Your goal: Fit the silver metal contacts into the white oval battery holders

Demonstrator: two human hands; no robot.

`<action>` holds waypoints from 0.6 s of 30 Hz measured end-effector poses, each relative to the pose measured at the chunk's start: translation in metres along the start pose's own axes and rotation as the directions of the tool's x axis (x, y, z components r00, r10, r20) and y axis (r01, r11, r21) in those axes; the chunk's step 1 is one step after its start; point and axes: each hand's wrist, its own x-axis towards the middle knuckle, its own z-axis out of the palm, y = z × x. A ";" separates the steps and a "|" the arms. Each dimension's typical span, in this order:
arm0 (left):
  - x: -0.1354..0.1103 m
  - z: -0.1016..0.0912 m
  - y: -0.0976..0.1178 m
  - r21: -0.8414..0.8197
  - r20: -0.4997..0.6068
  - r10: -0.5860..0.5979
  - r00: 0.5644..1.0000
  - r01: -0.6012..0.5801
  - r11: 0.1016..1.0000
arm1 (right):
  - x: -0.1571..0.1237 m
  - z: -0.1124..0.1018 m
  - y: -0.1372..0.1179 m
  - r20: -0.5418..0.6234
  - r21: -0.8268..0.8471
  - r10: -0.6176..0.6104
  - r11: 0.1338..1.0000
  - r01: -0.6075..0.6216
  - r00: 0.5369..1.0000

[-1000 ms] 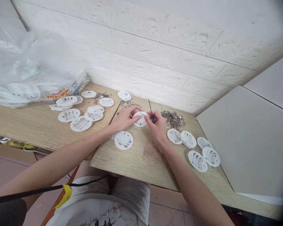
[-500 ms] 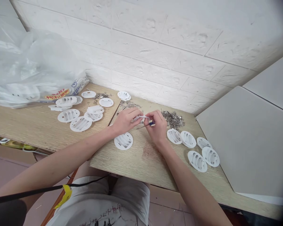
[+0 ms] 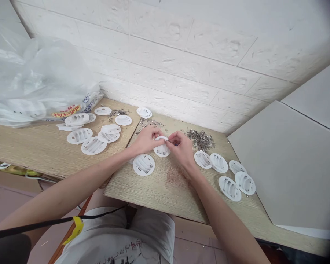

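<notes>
My left hand [image 3: 147,139] is closed on the left rim of a round white plastic battery holder [image 3: 162,150], tilted so that its grooved face shows, with small metal contacts near its lower edge. At the upper right rim of the holder, my right hand [image 3: 183,147] is closed with thumb and fingertips pinched. A blue-handled screwdriver [image 3: 176,144] shows between those fingers, mostly hidden. Just below my left hand, another white battery holder [image 3: 143,165] lies on the table, partly over one more. A heap of small metal contacts [image 3: 200,140] lies beyond my right hand.
Several white holders lie at the right [image 3: 230,188] and on the left table [image 3: 94,146]. Looser metal pieces [image 3: 151,124] are scattered near the white brick wall [image 3: 159,66]. A clear plastic bag [image 3: 44,80] stands at the left, a grey panel [image 3: 288,165] at the right.
The battery holder has turned from edge-on to showing its grooved face. My right fingers have shifted to its upper rim, and the screwdriver's thin shaft no longer shows below them.
</notes>
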 end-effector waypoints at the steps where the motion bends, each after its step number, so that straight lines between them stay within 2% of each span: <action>1: 0.000 0.000 0.000 -0.002 0.031 -0.035 0.999 0.035 0.999 | 0.000 0.000 0.000 0.023 -0.015 0.025 1.000 -0.025 0.999; 6: -0.001 0.001 0.000 0.051 0.127 -0.093 0.988 0.087 0.995 | 0.003 -0.003 0.004 0.132 -0.018 0.145 0.989 -0.143 0.981; 11: -0.002 0.007 -0.003 0.099 0.229 -0.148 0.962 0.129 0.987 | 0.004 -0.004 0.014 0.271 0.016 0.233 0.969 -0.247 0.934; 18: -0.002 0.007 -0.001 0.197 0.334 -0.189 0.923 0.128 0.972 | 0.006 -0.005 0.013 0.301 -0.084 0.324 0.946 -0.314 0.897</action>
